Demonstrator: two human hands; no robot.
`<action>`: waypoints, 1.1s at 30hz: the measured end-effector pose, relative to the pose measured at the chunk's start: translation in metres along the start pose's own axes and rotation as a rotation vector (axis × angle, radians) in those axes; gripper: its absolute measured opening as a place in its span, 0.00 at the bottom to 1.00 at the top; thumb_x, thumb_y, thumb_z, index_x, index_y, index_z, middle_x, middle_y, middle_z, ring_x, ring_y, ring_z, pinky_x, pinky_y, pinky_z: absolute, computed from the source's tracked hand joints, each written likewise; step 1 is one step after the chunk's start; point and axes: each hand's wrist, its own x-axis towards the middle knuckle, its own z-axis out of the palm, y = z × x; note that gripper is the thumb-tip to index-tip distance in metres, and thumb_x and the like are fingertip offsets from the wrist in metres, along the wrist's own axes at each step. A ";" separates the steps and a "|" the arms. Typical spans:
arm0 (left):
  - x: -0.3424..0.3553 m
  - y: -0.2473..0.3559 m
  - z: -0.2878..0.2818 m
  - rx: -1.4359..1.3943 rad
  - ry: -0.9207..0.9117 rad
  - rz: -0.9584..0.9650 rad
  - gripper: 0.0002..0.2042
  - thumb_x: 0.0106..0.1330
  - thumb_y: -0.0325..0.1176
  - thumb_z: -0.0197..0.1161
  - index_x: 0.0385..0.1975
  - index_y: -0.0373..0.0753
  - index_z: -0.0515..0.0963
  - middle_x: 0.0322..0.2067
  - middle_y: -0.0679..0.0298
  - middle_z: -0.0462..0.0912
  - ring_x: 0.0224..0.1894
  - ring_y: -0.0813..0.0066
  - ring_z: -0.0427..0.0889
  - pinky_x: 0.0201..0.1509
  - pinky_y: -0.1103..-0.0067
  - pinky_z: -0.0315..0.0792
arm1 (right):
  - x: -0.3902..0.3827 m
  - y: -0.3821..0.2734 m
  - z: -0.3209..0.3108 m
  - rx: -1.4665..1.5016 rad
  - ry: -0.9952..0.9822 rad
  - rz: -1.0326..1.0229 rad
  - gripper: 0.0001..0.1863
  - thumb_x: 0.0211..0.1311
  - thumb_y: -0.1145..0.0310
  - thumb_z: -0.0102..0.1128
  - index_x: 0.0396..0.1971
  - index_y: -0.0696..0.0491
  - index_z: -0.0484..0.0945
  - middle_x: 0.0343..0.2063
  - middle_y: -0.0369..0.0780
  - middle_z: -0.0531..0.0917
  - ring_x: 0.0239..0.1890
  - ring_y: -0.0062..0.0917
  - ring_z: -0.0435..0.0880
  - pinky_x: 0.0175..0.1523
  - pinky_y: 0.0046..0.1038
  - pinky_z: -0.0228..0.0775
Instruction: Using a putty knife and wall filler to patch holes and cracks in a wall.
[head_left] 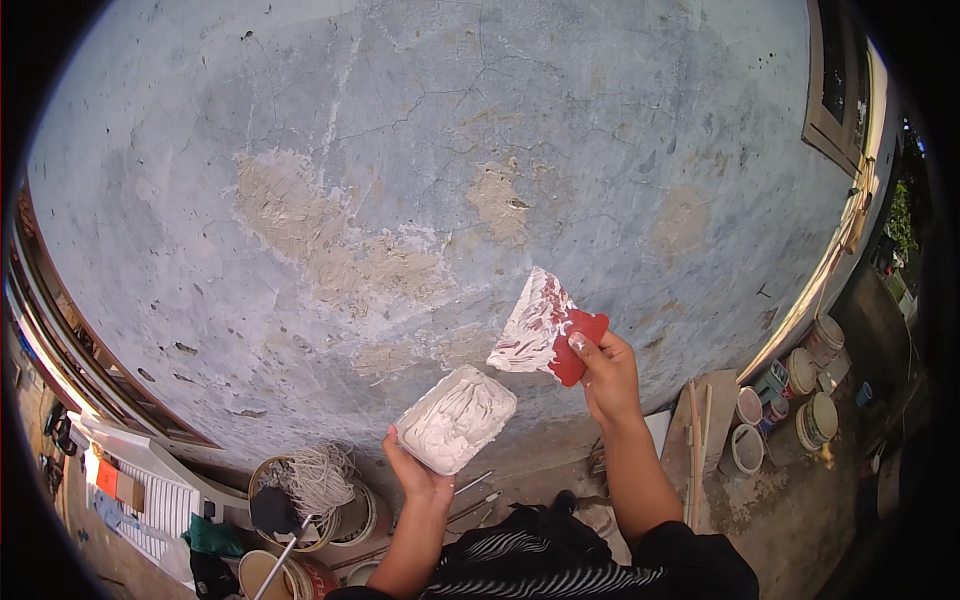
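In my left hand (424, 478) rests a shallow rectangular container (457, 420) of whitish wall putty, its surface ridged and smeared. The fingers wrap the container's lower left side. My right hand (606, 375) grips a red putty spreader (585, 345) by its upper right part, the thumb lying across its face. White putty coats the spreader's wide blade, which is up and to the right of the container, apart from it. Facing me is a worn grey-blue wall (420, 150) with fine cracks and beige patches (340, 250). Whether the spreader touches the wall I cannot tell.
At lower left stand a bucket with coiled rope (315, 480), another bucket (275, 575) and a white slatted chair (160, 490). Wooden boards (697, 440) lean at right, beside several paint buckets (742, 450). A window frame (835, 90) borders the wall at upper right.
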 end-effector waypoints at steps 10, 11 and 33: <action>-0.002 0.003 0.000 0.033 -0.010 0.052 0.35 0.70 0.58 0.43 0.64 0.32 0.65 0.62 0.50 0.72 0.62 0.52 0.74 0.66 0.60 0.69 | 0.067 -0.041 0.060 -0.999 0.021 -1.424 0.18 0.46 0.79 0.65 0.41 0.52 0.87 0.41 0.37 0.86 0.39 0.33 0.81 0.44 0.31 0.73; -0.002 0.002 0.001 0.034 -0.017 0.046 0.35 0.70 0.58 0.43 0.64 0.31 0.64 0.62 0.50 0.72 0.63 0.52 0.74 0.66 0.60 0.69 | 0.073 -0.039 0.063 -1.081 -0.043 -1.507 0.16 0.48 0.76 0.66 0.40 0.50 0.87 0.41 0.34 0.86 0.41 0.30 0.81 0.46 0.32 0.72; 0.004 0.016 -0.009 0.087 0.027 0.179 0.38 0.68 0.60 0.42 0.67 0.34 0.62 0.65 0.50 0.69 0.65 0.49 0.71 0.66 0.54 0.67 | 0.124 0.002 0.067 -1.347 -0.174 -1.626 0.16 0.50 0.66 0.67 0.42 0.40 0.88 0.46 0.26 0.85 0.48 0.24 0.78 0.55 0.32 0.67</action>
